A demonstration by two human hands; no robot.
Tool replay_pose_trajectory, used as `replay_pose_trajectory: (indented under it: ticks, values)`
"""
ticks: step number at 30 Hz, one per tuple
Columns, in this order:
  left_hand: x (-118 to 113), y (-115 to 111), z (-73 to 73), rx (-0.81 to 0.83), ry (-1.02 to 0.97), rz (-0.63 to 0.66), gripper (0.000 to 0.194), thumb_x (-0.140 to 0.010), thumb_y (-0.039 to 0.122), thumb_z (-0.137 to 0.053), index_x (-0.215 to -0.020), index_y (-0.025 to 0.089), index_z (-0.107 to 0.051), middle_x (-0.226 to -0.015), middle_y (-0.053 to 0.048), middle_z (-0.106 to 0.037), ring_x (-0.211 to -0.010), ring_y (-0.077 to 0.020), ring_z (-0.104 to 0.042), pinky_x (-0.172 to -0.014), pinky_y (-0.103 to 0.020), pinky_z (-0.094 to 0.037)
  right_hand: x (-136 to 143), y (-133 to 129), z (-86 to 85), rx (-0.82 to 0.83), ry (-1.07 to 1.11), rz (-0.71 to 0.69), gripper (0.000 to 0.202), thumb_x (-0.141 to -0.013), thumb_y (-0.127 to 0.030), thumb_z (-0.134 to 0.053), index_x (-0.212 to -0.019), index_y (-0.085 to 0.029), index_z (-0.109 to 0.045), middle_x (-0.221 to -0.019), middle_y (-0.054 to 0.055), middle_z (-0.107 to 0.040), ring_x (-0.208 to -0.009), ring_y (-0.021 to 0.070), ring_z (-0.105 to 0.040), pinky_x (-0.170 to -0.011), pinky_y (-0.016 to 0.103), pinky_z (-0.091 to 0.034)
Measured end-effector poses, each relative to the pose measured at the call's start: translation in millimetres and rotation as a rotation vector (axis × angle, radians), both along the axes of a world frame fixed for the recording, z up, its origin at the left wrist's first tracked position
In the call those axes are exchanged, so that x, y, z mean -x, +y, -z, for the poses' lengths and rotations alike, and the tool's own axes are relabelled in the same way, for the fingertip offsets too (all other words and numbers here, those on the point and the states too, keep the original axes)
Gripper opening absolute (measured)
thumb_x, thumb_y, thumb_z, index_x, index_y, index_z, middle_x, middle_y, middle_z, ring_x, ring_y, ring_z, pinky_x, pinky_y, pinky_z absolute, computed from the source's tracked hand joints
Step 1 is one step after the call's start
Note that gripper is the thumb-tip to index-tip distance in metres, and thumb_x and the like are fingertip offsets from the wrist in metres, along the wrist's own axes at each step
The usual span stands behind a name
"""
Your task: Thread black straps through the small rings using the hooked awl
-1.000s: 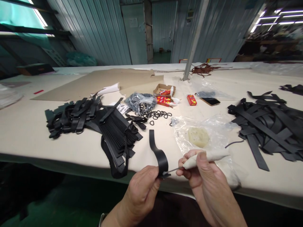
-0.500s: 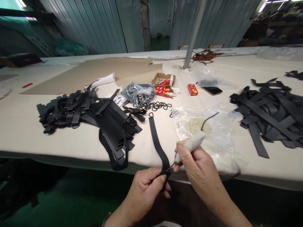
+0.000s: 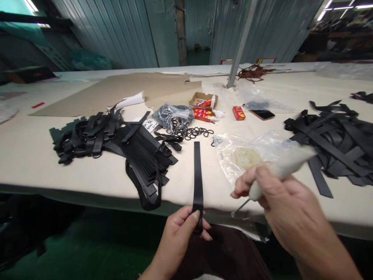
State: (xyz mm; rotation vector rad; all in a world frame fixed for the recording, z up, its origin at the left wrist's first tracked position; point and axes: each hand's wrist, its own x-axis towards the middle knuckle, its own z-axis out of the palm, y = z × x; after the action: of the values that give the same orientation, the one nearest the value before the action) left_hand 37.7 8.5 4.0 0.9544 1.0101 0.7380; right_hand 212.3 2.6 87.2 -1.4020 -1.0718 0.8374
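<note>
My left hand (image 3: 182,237) pinches the lower end of a black strap (image 3: 197,175) at the table's front edge; the strap's far end lies on the white cloth. My right hand (image 3: 287,210), slightly blurred, is closed round a pale-handled tool (image 3: 282,167). The tool's thin metal shaft points down to the left, apart from the strap. A yellowish block (image 3: 247,157) lies on clear plastic just beyond my right hand. Small black rings (image 3: 196,133) are scattered past the strap's far end.
Stacked black straps (image 3: 142,155) lie on the left, and a pile of black strips (image 3: 344,144) on the right. Farther back are a bagged black coil (image 3: 173,116), a red box (image 3: 238,113), a phone (image 3: 262,114) and an upright metal post (image 3: 241,42).
My right hand has moved right with the tool, away from the strap. The strap now stretches straighter from my left hand, and a ring no longer shows at its far end.
</note>
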Motion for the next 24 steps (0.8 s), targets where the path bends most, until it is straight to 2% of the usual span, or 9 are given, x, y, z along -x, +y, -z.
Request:
replay_pose_trajectory:
  ticks: [3, 5, 7, 11, 18, 21, 24]
  values:
    - [-1, -2, -2.0, 0.013, -0.070, 0.017, 0.028, -0.087, 0.035, -0.052, -0.079, 0.012, -0.064, -0.065, -0.004, -0.066, -0.061, -0.0133, -0.059, -0.065, -0.023, -0.043, 7, -1, 35.7, 0.217, -0.031, -0.225, 0.035, -0.087, -0.049, -0.045, -0.077, -0.018, -0.056, -0.058, -0.001, -0.055, -0.050, 0.0124, -0.052, -0.049, 0.023, -0.042]
    - [-2, -3, -2.7, 0.022, -0.114, 0.026, 0.027, -0.087, 0.034, -0.051, -0.080, 0.012, -0.064, -0.067, -0.003, -0.066, -0.062, -0.0130, -0.059, -0.066, -0.023, -0.044, 17, -3, 51.7, 0.263, -0.011, -0.340, 0.035, -0.088, -0.047, -0.044, -0.072, -0.018, -0.051, -0.056, -0.003, -0.051, -0.049, 0.0108, -0.050, -0.048, 0.022, -0.041]
    - [-2, -4, -3.0, 0.029, -0.147, 0.035, 0.025, -0.087, 0.033, -0.052, -0.081, 0.012, -0.063, -0.071, -0.003, -0.065, -0.063, -0.0129, -0.059, -0.066, -0.024, -0.045, 28, -6, 60.8, 0.273, 0.066, -0.399, 0.033, -0.088, -0.045, -0.045, -0.069, -0.018, -0.046, -0.056, -0.004, -0.048, -0.049, 0.0101, -0.051, -0.049, 0.022, -0.042]
    - [-4, -5, -2.7, 0.028, -0.127, 0.031, 0.023, -0.086, 0.033, -0.054, -0.082, 0.011, -0.062, -0.075, -0.004, -0.064, -0.063, -0.0134, -0.059, -0.066, -0.025, -0.045, 39, -8, 70.9, 0.334, 0.213, -0.374, 0.033, -0.086, -0.047, -0.049, -0.070, -0.019, -0.042, -0.055, -0.007, -0.044, -0.044, 0.0089, -0.050, -0.046, 0.022, -0.041]
    - [-6, -7, -1.2, 0.056, -0.147, 0.054, 0.025, -0.086, 0.035, -0.052, -0.080, 0.012, -0.060, -0.075, -0.004, -0.064, -0.061, -0.0129, -0.058, -0.064, -0.025, -0.046, 39, -8, 90.7, 0.369, 0.442, -0.381, 0.035, -0.081, -0.050, -0.055, -0.072, -0.019, -0.040, -0.049, -0.010, -0.041, -0.037, 0.0075, -0.045, -0.044, 0.024, -0.045]
    - [-3, -5, -0.5, 0.048, -0.122, 0.073, 0.026, -0.086, 0.035, -0.051, -0.080, 0.011, -0.061, -0.074, -0.005, -0.064, -0.059, -0.0125, -0.059, -0.062, -0.024, -0.045, 39, -8, 94.1, 0.376, 0.418, -0.394, 0.035, -0.081, -0.051, -0.054, -0.072, -0.019, -0.041, -0.049, -0.009, -0.042, -0.037, 0.0092, -0.048, -0.043, 0.024, -0.044]
    - [-1, -3, -1.1, 0.036, -0.055, 0.080, 0.030, -0.083, 0.038, -0.055, -0.075, 0.010, -0.060, -0.069, -0.005, -0.063, -0.056, -0.0129, -0.059, -0.058, -0.023, -0.044, 40, -9, 94.6, 0.386, 0.305, -0.400, 0.037, -0.080, -0.052, -0.054, -0.071, -0.019, -0.041, -0.049, -0.008, -0.045, -0.039, 0.0111, -0.053, -0.042, 0.022, -0.042]
